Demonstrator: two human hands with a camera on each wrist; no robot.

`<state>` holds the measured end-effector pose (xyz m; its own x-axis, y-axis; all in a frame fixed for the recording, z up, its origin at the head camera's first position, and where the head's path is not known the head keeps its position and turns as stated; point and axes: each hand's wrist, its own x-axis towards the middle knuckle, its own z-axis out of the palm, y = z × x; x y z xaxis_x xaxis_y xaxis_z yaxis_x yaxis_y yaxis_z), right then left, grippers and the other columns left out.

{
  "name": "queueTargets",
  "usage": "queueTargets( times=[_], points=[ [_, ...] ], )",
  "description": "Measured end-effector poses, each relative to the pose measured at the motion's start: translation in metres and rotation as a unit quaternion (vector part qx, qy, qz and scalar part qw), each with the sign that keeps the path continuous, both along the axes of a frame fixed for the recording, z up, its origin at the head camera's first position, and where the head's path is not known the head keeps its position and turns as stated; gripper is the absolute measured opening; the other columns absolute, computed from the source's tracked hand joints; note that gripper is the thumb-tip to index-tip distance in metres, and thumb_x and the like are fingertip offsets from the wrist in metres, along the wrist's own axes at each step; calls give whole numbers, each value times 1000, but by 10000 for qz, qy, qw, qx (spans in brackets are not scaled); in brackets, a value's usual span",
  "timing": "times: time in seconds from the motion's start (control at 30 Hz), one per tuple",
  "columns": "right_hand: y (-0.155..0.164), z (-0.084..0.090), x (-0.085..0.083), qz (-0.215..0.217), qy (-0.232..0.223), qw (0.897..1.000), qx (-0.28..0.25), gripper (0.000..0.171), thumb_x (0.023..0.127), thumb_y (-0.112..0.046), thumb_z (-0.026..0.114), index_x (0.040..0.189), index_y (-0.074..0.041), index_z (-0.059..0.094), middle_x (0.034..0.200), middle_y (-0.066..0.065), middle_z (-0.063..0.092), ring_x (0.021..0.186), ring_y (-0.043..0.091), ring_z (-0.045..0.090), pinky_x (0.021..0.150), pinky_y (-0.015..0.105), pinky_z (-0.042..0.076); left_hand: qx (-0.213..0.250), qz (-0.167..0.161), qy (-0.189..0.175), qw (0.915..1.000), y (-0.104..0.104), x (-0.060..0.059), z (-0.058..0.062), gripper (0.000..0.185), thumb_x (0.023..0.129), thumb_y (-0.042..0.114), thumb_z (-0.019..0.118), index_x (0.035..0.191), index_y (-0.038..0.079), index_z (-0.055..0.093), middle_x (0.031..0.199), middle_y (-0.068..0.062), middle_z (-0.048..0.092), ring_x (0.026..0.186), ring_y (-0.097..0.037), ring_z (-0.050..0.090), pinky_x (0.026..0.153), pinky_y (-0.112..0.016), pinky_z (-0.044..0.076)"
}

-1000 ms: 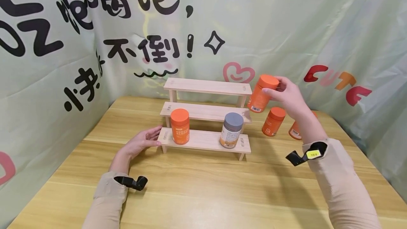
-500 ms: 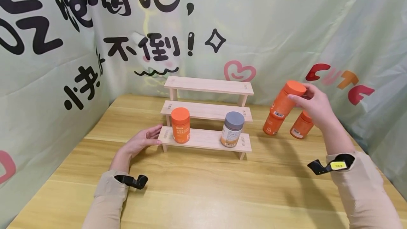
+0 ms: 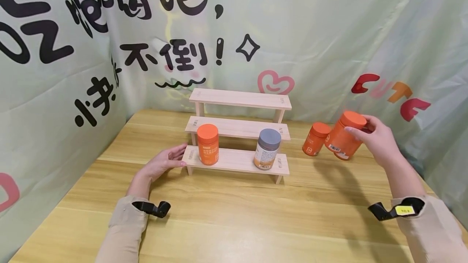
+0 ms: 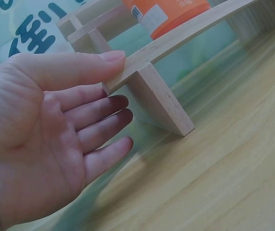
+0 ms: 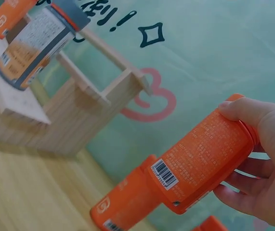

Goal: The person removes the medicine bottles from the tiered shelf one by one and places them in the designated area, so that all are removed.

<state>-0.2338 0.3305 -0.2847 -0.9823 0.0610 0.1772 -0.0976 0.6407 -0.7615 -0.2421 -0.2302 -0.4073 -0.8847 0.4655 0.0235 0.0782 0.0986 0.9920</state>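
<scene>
My right hand (image 3: 378,139) grips an orange bottle (image 3: 345,134) near its lid. It hangs tilted above the tabletop, in front of another orange bottle (image 3: 341,156) that it mostly hides. Just left of it a smaller-looking orange bottle (image 3: 315,139) stands on the table. At the left end of the three-tier wooden shelf (image 3: 234,160), my left hand (image 3: 162,163) holds the lowest board's corner. In the left wrist view the thumb (image 4: 86,70) lies on the board, with the index finger below. The lowest tier bears an orange bottle (image 3: 208,144) and a grey-lidded bottle (image 3: 267,149).
The shelf's middle board (image 3: 237,127) and top board (image 3: 239,98) rise behind the lowest one. A printed cloth (image 3: 321,31) hangs behind and at both sides of the wooden table (image 3: 234,218).
My right hand has carried the orange bottle from beside the shelf's upper tiers to the right and down, over the bottles standing there. The left hand stays in place.
</scene>
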Motion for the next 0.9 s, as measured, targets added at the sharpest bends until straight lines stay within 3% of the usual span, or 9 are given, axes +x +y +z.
queueTargets(
  times=[0.47,0.9],
  points=[
    [10,-38,10,7,211,9994,-278,66,88,-27,64,134,8,32,103,-15,44,84,-8,47,67,5,44,-100,26,-3,9999,0,-1,1,80,85,8,65,143,-11,13,149,-27,11,136,-41,15,111,-46,15],
    [15,-68,13,-96,218,9990,-365,67,88,-25,65,133,12,32,106,-6,46,84,-10,47,67,6,46,-167,36,11,9999,0,0,3,80,85,10,65,143,-11,14,149,-27,12,136,-41,15,111,-47,15]
  ],
)
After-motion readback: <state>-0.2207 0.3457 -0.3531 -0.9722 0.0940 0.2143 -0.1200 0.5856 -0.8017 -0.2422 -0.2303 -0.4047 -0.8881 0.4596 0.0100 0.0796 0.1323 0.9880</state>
